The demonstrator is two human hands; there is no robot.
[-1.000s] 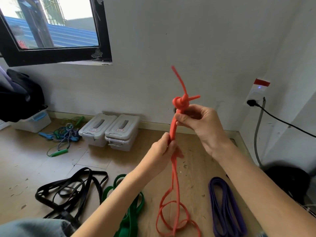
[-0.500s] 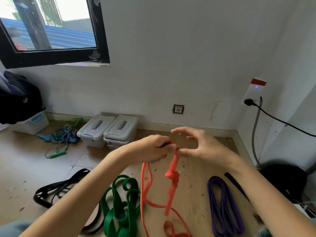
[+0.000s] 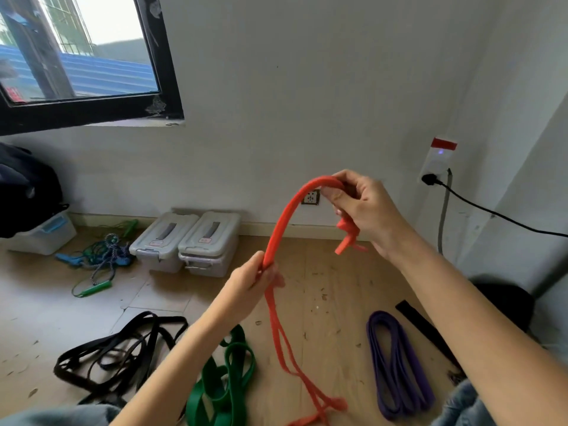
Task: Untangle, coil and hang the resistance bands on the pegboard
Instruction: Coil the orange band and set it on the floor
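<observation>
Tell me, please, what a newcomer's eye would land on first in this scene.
First the orange band, arched mid-frame between both hands: the right hand grips its knotted end high up, and the left hand grips it lower, with the rest trailing down to the wooden floor. Next come the other bands on that floor: a black tangle at lower left, a green band beside it, and a folded purple band at right.

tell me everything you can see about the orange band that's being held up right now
The orange band is a flat, rubbery-looking strip bunched into a thick cord. It arches between both hands: the right hand grips its high end, where a knot with short loose tails hangs below the fingers, and the left hand grips it lower down. Below the left hand its strands separate, hang to the wooden floor, and lie there between the green band and the purple band.
</observation>
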